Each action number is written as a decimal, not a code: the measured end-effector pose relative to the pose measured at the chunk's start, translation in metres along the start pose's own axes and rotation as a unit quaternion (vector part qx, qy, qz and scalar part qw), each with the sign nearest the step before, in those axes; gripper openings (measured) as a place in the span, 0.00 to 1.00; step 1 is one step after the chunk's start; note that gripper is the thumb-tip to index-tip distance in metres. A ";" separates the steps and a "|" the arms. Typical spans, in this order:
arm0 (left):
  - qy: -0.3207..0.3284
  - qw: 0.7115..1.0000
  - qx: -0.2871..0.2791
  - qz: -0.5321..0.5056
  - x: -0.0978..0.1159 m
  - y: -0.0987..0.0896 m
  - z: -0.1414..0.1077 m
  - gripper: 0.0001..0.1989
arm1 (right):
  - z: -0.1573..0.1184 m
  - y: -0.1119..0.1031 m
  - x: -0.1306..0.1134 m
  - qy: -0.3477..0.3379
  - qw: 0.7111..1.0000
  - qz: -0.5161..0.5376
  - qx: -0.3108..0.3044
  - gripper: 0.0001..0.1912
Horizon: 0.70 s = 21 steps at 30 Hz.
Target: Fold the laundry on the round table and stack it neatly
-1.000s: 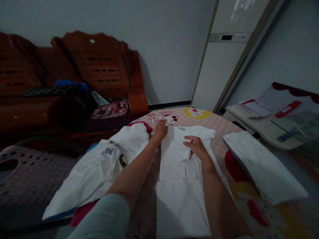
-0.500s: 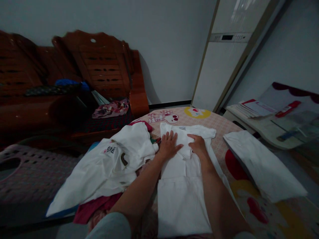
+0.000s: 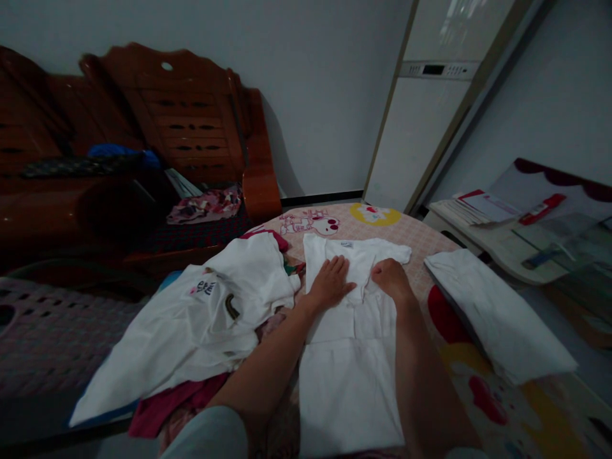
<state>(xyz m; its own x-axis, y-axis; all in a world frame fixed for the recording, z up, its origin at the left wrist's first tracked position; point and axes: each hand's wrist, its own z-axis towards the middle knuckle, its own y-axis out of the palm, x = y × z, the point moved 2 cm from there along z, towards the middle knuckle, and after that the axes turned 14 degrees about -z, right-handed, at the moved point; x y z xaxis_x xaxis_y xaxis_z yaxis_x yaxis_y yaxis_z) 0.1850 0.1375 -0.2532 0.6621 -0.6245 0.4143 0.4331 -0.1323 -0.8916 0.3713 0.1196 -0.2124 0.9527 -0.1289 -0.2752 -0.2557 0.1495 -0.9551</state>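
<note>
A white shirt [image 3: 351,389] lies partly folded on the round table, its lower part doubled up towards me and a small label at its neck. My left hand [image 3: 331,284] rests flat on the upper part of the shirt, fingers stretched out and thumb apart. To its right, my right hand [image 3: 391,278] is closed at the shirt's side edge, fingers curled on the fabric; the fingertips are hidden. A loose heap with a printed white shirt [image 3: 191,331] on top lies left of my arms. On the right sits a folded white garment [image 3: 497,312].
The table [image 3: 425,234] has a pink checked cover with cartoon prints. Behind it stand a wooden bench [image 3: 186,127] with cloths on it and a tall white air conditioner [image 3: 401,134]. A side stand [image 3: 535,261] with papers is at right, a woven basket [image 3: 71,331] at left.
My left hand has slid slightly right across the shirt. My right hand has moved a little right, its stretched index finger now curled in at the edge. The view has shifted slightly.
</note>
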 end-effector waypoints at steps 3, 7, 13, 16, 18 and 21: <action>0.007 1.000 0.001 0.009 0.000 0.004 -0.003 0.34 | -0.009 -0.006 -0.009 -0.068 0.993 -0.067 -0.067 0.06; 0.007 1.000 -0.001 0.017 0.000 0.003 -0.004 0.33 | -0.024 -0.005 -0.021 -0.120 0.978 -0.155 -0.067 0.09; 0.012 1.000 0.016 0.015 0.003 0.001 -0.005 0.32 | -0.044 0.007 -0.040 -0.092 0.972 -0.215 0.011 0.09; 0.008 1.000 0.021 0.009 0.002 0.002 -0.004 0.33 | -0.044 0.013 -0.031 -0.040 0.984 -0.158 0.074 0.09; 0.007 1.000 0.020 0.004 0.001 0.002 -0.003 0.34 | -0.038 0.016 -0.013 0.029 0.989 -0.072 0.127 0.10; 0.010 1.000 0.012 -0.001 0.000 0.004 -0.003 0.32 | -0.029 0.021 0.024 0.173 0.955 0.139 0.194 0.07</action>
<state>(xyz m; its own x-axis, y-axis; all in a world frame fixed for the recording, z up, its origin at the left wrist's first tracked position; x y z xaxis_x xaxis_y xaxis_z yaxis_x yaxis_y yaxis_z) 0.1849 0.1343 -0.2572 0.6497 -0.6390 0.4118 0.4489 -0.1147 -0.8862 0.3840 0.0911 -0.2426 0.7281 -0.3372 -0.5968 -0.3471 0.5694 -0.7452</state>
